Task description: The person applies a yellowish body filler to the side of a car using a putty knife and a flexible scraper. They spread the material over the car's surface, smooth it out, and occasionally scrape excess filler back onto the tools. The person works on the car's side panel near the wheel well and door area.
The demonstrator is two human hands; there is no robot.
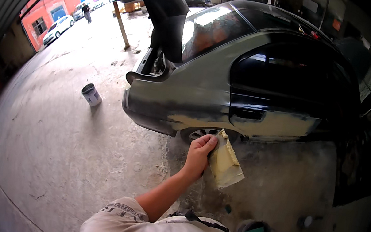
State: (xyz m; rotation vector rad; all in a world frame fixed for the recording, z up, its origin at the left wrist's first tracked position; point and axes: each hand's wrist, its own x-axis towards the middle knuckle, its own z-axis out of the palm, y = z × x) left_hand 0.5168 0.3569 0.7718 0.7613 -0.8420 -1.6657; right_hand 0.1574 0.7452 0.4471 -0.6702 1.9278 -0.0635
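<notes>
- A wide stretch of bare concrete floor (61,155) opens to the left, running out toward the workshop's open doorway and the street beyond
- The only thing standing on that open floor is a small paint can (91,94), well apart from the hand and just off the car's rear bumper
- A grey car (208,86) with its boot lid raised closes off the space ahead; pale filler patches run along its lower side and rear door
- The left hand (199,153) is raised in front of the person, forearm stretched up from the lower edge, sleeve at the shoulder
- Its fingers are clenched around the upper edge of a yellowish filler-smeared board (225,162), which hangs tilted down to the right, near the rear wheel (202,133)
- The right hand is out of sight
</notes>
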